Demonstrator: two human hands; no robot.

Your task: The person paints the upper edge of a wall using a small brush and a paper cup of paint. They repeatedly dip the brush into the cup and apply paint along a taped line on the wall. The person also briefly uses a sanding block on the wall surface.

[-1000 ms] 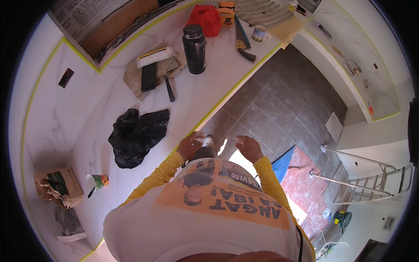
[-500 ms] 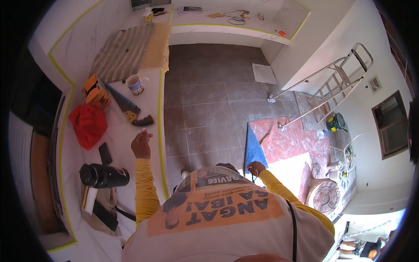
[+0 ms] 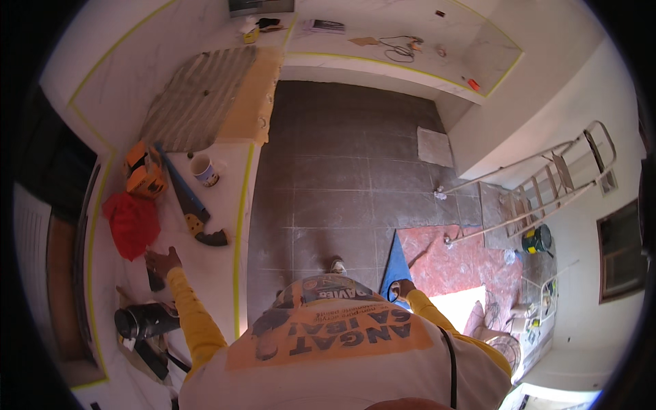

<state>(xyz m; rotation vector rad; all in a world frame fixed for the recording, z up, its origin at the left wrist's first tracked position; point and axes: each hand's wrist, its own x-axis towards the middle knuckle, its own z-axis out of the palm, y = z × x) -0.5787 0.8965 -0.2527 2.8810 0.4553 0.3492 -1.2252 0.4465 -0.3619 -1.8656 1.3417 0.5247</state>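
Head cam: left grip (image 3: 163,262) is loosely open, seemingly empty beside the red cloth (image 3: 131,225), so probably the reach step, and grabbing means closing up; right grip (image 3: 405,288), can't tell.

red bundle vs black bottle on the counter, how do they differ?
Colour: the red bundle is bright red, the black bottle dark.
Shape: the red bundle is crumpled and irregular; the black bottle is cylindrical.
Place: the red bundle lies just beyond the left hand, the black bottle beside the left sleeve.
Both are on the white counter.
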